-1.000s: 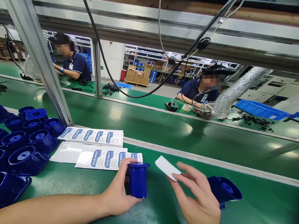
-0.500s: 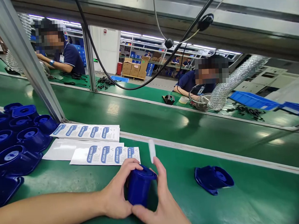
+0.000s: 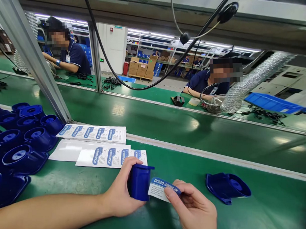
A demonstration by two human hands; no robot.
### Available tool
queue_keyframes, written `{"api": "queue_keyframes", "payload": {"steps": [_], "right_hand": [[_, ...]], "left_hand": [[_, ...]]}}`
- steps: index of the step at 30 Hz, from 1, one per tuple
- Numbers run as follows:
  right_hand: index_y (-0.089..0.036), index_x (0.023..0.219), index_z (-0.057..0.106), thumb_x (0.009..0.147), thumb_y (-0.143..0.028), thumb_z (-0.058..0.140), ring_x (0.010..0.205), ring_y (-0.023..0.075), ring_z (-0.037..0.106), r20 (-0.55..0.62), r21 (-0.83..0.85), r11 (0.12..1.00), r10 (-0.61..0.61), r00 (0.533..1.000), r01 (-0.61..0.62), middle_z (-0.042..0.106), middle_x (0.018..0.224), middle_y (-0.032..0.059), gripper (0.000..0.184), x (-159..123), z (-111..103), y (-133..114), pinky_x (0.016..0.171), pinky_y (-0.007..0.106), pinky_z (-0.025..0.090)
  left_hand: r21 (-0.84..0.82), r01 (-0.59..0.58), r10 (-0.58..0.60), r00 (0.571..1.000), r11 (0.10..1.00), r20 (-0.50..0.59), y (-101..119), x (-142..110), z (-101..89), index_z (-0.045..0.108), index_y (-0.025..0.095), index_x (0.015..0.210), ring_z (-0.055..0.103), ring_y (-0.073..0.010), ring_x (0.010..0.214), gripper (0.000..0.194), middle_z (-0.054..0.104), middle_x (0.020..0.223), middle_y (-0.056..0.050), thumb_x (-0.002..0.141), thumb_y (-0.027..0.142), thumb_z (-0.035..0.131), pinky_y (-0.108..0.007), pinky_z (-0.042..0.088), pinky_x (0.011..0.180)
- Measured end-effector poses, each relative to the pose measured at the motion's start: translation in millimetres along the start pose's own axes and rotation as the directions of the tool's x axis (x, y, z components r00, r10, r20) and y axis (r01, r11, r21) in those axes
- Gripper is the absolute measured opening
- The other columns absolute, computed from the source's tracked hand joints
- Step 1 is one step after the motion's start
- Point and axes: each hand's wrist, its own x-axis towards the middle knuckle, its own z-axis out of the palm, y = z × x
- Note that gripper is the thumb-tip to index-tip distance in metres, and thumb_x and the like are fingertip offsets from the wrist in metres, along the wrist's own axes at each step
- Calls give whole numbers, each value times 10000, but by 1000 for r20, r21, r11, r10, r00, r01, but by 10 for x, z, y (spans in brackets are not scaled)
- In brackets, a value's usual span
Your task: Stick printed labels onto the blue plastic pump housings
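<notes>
My left hand (image 3: 122, 193) is wrapped round a small blue plastic part (image 3: 140, 182) that stands on the green bench. My right hand (image 3: 194, 207) pinches a white and blue printed label (image 3: 161, 189). The label's left edge lies against the side of the blue part. Just behind the part lie label sheets (image 3: 111, 157) with several printed stickers. Another blue part (image 3: 228, 187) lies on its side to the right of my right hand.
Several blue horn-shaped parts (image 3: 20, 147) crowd the bench at left. More label sheets (image 3: 93, 133) lie by an aluminium post (image 3: 36, 65). A green conveyor belt (image 3: 168, 127) runs behind. Two people in dark blue shirts work across it. A black cable (image 3: 131, 88) and a silver duct hose (image 3: 253, 83) hang above.
My right hand came off the blue part and turned the label printed face up against its side. The part, tilted between both hands a moment ago, now stands upright in my left hand.
</notes>
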Motion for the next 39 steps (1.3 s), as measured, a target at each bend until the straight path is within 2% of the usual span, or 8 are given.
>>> {"api": "queue_keyframes", "payload": {"steps": [2, 4, 7, 15, 21, 33, 36, 39], "right_hand": [[-206, 699, 760, 762, -372, 971, 593, 177, 644, -22, 70, 981, 183, 983, -181, 691, 689, 31, 276, -54, 48, 16, 518, 262, 576], [-201, 710, 764, 703, -453, 1006, 613, 175, 661, -71, 150, 929, 351, 934, -337, 699, 711, 24, 350, -94, 96, 14, 560, 263, 613], [-197, 703, 745, 670, -508, 1016, 625, 184, 673, -83, 189, 874, 469, 880, -448, 693, 690, 18, 414, -139, 172, 6, 582, 269, 618], [-202, 667, 696, 707, -535, 982, 595, 163, 608, -76, 115, 886, 459, 885, -449, 654, 686, 6, 440, -202, 255, 86, 543, 252, 555], [-203, 654, 695, 697, -537, 991, 592, 139, 550, -110, 92, 916, 399, 911, -390, 638, 710, 7, 449, -218, 258, 70, 502, 220, 499], [-209, 656, 684, 734, -514, 973, 606, 133, 511, -97, 50, 918, 398, 912, -394, 629, 713, 3, 428, -227, 238, 69, 526, 219, 469], [-199, 647, 690, 737, -508, 971, 594, 138, 524, -62, 32, 916, 401, 914, -400, 632, 704, 14, 428, -227, 225, 89, 516, 229, 477], [-196, 641, 684, 738, -502, 973, 599, 136, 523, -89, 27, 919, 395, 914, -394, 632, 709, 16, 432, -238, 225, 90, 502, 216, 470]], "left_hand": [[39, -45, 45, 999, 998, -22, -12, 13, -2, 471, 304, 1429, 531, -325, 1323, 858, 452, 1414, -99, 679, 44, 798, -441, 480, 1124], [41, -56, 56, 998, 998, -16, -13, 24, -8, 492, 301, 1434, 502, -336, 1359, 872, 451, 1410, -97, 658, 26, 779, -467, 436, 1180], [17, -62, 62, 998, 998, 15, 4, 36, -15, 503, 301, 1428, 521, -331, 1336, 886, 460, 1393, -91, 633, 12, 763, -475, 435, 1177], [28, -38, 37, 998, 999, 44, 29, 52, -13, 522, 329, 1415, 554, -310, 1282, 912, 484, 1347, -65, 605, -10, 767, -456, 453, 1146], [31, -19, 17, 999, 999, 46, 18, 54, -15, 535, 311, 1405, 552, -316, 1270, 901, 487, 1341, -74, 599, -4, 785, -463, 456, 1139], [57, -10, 7, 999, 998, 46, 34, 68, -11, 541, 288, 1389, 558, -313, 1232, 882, 504, 1312, -82, 593, -9, 777, -467, 478, 1108], [51, -7, 5, 999, 999, 45, 38, 70, -9, 537, 289, 1395, 559, -316, 1235, 879, 504, 1319, -86, 602, 0, 782, -476, 482, 1109], [42, -18, 16, 999, 999, 51, 40, 69, -9, 531, 300, 1405, 562, -313, 1231, 867, 501, 1320, -85, 626, 23, 796, -480, 487, 1100]]}}
